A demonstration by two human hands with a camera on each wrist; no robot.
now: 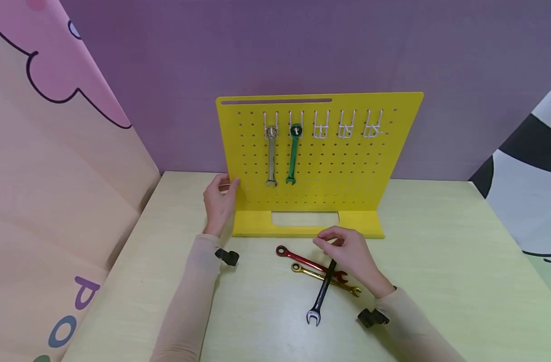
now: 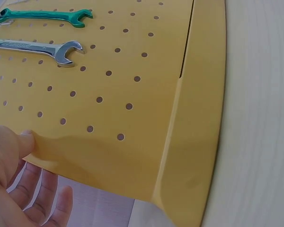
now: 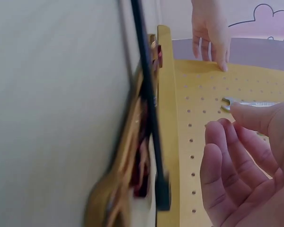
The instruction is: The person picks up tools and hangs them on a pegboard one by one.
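Note:
My left hand (image 1: 218, 201) holds the left edge of the yellow pegboard (image 1: 257, 201), thumb on its front face and fingers behind. In the head view my right hand (image 1: 348, 249) hovers over the black wrench (image 1: 323, 294), fingers loosely bent toward the thumb. In the right wrist view nothing shows between those fingers, and the black wrench is apart from them. It lies across a red wrench (image 1: 302, 260) and a gold wrench (image 1: 318, 275); my right hand hides its far end in the head view. A silver wrench (image 1: 271, 158) and a green wrench (image 1: 293, 158) hang on the board.
White hooks (image 1: 320, 131) without wrenches stick out on the board's right half. The board's base (image 1: 253, 223) stands on the pale wooden table (image 1: 438, 241). A purple backdrop (image 1: 189, 75) rises behind it, with a printed sheet (image 1: 44, 176) on the left.

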